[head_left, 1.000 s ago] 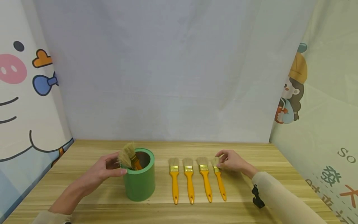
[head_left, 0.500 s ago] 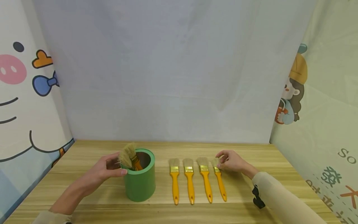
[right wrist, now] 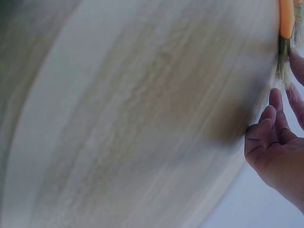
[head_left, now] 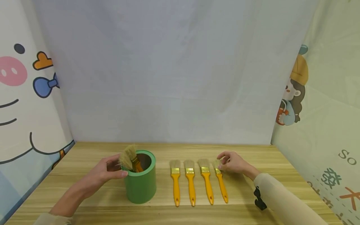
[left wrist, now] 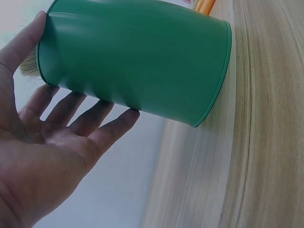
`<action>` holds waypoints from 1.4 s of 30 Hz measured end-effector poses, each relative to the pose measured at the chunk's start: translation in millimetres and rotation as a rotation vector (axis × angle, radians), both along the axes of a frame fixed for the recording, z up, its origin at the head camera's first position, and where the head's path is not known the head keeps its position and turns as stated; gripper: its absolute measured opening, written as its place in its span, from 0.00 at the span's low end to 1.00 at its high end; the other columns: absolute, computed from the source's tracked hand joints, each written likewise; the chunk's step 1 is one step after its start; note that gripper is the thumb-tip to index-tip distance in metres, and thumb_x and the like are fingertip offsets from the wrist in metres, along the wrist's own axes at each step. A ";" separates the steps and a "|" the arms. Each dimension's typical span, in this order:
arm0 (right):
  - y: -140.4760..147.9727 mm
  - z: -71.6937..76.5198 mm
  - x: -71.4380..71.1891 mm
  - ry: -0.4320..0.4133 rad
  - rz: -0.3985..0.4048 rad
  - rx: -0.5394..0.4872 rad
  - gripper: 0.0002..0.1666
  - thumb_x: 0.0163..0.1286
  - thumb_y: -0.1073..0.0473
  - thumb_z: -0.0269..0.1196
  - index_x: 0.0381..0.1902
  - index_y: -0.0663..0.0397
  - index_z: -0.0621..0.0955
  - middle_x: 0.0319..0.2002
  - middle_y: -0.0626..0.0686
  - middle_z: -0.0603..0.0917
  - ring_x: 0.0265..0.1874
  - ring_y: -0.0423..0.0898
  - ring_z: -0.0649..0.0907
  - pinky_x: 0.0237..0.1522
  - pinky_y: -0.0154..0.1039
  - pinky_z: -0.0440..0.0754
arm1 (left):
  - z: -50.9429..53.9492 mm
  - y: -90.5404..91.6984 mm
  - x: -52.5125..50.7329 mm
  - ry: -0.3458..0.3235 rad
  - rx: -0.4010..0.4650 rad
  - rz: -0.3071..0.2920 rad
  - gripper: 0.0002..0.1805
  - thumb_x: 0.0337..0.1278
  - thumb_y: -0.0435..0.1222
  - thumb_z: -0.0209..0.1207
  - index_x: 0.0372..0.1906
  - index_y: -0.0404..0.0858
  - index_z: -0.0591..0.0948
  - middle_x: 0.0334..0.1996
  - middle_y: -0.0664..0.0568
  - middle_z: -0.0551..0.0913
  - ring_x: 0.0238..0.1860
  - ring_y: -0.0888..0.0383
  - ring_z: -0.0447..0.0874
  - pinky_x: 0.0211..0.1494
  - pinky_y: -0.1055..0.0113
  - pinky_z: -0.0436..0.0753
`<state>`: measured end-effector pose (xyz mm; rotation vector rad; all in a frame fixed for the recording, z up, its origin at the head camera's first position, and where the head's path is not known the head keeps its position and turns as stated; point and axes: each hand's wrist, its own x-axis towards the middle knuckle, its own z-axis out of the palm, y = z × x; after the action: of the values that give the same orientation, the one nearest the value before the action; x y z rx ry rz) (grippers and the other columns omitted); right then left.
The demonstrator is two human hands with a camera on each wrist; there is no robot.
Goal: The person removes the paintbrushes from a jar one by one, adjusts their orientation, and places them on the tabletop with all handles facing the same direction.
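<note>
A green can (head_left: 140, 187) stands upright on the wooden table, left of centre. My left hand (head_left: 102, 170) holds it near the rim, thumb in front; in the left wrist view the fingertips touch the can's side. Paintbrushes (head_left: 126, 157) lean out of the can, bristles up, toward that hand. To the can's right, several yellow-handled paintbrushes (head_left: 191, 184) lie in a row with bristles pointing away. At the row's right end, my right hand (head_left: 232, 162) has its thumb and fingers at the bristles of the narrow paintbrush (head_left: 222, 186); the exact contact is partly hidden.
The wooden table (head_left: 157, 215) ends at a pale cloth backdrop (head_left: 174, 93). Printed cartoon cloths hang at the left and right sides. A black device (head_left: 259, 198) sits at the right wrist.
Both hands, the can and the brushes keep their places. Only the head view shifts very slightly.
</note>
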<state>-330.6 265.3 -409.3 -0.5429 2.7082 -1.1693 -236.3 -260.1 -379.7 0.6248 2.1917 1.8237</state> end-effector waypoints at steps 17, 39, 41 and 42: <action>0.6 12.3 5.2 0.008 -0.038 -0.020 0.24 0.68 0.63 0.74 0.57 0.68 0.81 0.41 0.57 0.81 0.36 0.50 0.78 0.38 0.45 0.77 | -0.7 -0.8 1.3 -0.004 -0.001 0.018 0.41 0.72 0.34 0.63 0.82 0.28 0.58 0.74 0.30 0.67 0.74 0.31 0.66 0.60 0.62 0.81; -66.7 56.6 19.0 0.254 0.188 0.013 0.12 0.68 0.63 0.73 0.48 0.58 0.87 0.33 0.47 0.85 0.27 0.47 0.75 0.32 0.37 0.72 | -0.5 -0.5 1.8 -0.006 0.002 0.003 0.39 0.73 0.34 0.62 0.81 0.28 0.60 0.73 0.33 0.70 0.72 0.38 0.71 0.61 0.60 0.81; -77.1 61.3 23.6 0.252 0.205 0.009 0.11 0.68 0.63 0.73 0.48 0.57 0.86 0.33 0.46 0.85 0.26 0.47 0.76 0.31 0.37 0.73 | -1.0 0.0 1.6 -0.006 0.005 0.001 0.39 0.73 0.34 0.62 0.81 0.28 0.60 0.73 0.33 0.70 0.73 0.36 0.70 0.61 0.61 0.81; -82.4 63.5 25.7 0.249 0.217 0.005 0.11 0.69 0.63 0.73 0.48 0.57 0.86 0.33 0.46 0.85 0.27 0.47 0.76 0.32 0.38 0.73 | -1.2 0.2 1.5 -0.003 0.006 -0.002 0.39 0.73 0.34 0.62 0.81 0.28 0.59 0.73 0.32 0.70 0.73 0.34 0.69 0.61 0.60 0.81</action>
<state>-304.9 182.8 -345.7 -1.0150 2.7592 -1.1028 -234.9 -259.9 -381.0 0.6252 2.1841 1.8297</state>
